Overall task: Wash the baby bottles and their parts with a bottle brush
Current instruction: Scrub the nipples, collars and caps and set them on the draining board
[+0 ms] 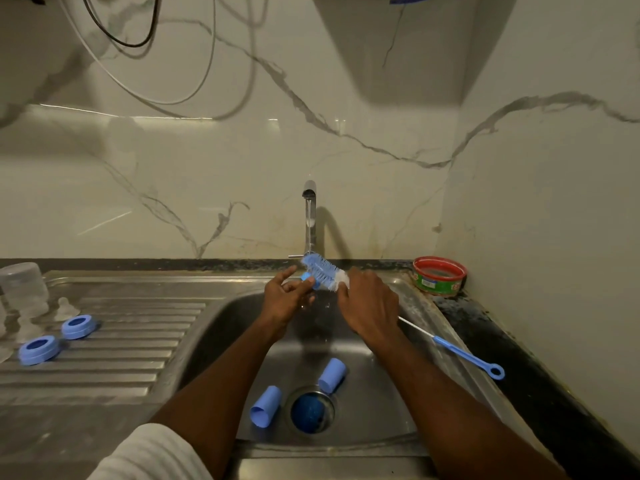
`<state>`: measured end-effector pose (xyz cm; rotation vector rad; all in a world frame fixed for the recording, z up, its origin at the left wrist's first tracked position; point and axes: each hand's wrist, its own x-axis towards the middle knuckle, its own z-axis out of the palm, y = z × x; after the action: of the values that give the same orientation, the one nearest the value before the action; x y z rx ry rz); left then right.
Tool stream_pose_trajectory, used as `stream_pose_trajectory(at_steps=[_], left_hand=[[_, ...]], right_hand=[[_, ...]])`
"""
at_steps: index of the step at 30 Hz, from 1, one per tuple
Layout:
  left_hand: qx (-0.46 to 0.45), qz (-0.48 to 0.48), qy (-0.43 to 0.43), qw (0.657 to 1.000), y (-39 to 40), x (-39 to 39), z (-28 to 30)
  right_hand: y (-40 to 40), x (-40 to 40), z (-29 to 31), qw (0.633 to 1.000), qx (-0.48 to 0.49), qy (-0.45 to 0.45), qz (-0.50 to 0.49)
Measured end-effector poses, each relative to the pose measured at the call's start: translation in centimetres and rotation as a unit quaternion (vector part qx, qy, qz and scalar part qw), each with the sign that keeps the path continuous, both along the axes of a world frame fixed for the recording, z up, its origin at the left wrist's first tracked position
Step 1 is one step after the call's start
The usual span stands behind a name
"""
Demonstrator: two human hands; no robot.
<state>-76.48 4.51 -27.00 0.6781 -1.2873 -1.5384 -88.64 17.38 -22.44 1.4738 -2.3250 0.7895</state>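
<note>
Stainless steel sink point(381, 393) set in the table, basin at centre, ribbed drainboard point(138, 341) to its left. Tap point(310, 216) at the basin's back edge, a thin stream running.

Hard to make out: clear bottle point(22, 289) at the drainboard's far left edge, upside down as far as can be told, partly cut off by the frame. Clear teat point(65, 308) beside it, pale and blurred. More clear parts at the left edge, too faint to name. Drain point(310, 410) holds something blue; cannot tell what.

Hands, both over the basin's back edge under the tap:
- Left hand point(285, 299), palm turned up, fingers curled; its grip pinches a small blue part point(307, 277) at the fingertips. What the part is cannot be told.
- Right hand point(369, 303), back to camera, grip closed round the bottle brush point(320, 268); the handle is hidden under the hand. Bristle head angles up-left, touching the blue part.

Both forearms reach in from the near edge; a white sleeve point(152, 455) shows at bottom left.

Elsewhere: two blue collar rings point(57, 339) on the drainboard's left part. Two blue caps point(299, 389) lying on their sides on the basin floor, either side of the drain. Thin teat brush point(453, 349) along the basin's right rim. Red-rimmed tub point(439, 275) at the table's back right corner.
</note>
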Motion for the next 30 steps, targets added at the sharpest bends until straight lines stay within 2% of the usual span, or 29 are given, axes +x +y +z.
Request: stream_pose_trajectory(at_steps=[8, 14, 18, 21, 23, 27, 30], left_hand=[[-0.016, 0.008, -0.034, 0.999, -0.2, 0.4, -0.5], [0.077, -0.045, 0.012, 0.996, -0.3, 0.4, -0.1], [0.110, -0.083, 0.030, 0.990, 0.2, 0.1, 0.2], [0.100, -0.119, 0.027, 0.987, 0.9, -0.3, 0.6], [0.087, -0.102, 0.038, 0.990, 1.2, -0.6, 0.8], [0.095, 0.001, 0.078, 0.992, 0.6, -0.5, 0.9], [0.095, -0.007, 0.050, 0.994, 0.3, 0.1, 0.5]], right_hand=[[-0.2, -0.3, -0.3, 1.000, 0.002, -0.012, -0.001], [-0.2, -0.3, -0.1, 1.000, 0.000, -0.014, 0.009], [-0.6, 0.2, 0.0, 1.000, 0.001, 0.006, 0.025], [-0.8, 0.2, 0.3, 1.000, 0.006, 0.016, 0.003], [-0.4, 0.0, 0.6, 1.000, -0.004, 0.013, -0.014], [0.2, -0.2, 0.7, 1.000, -0.002, 0.007, 0.002], [0.0, 0.4, 0.5, 0.999, 0.000, 0.014, 0.049]])
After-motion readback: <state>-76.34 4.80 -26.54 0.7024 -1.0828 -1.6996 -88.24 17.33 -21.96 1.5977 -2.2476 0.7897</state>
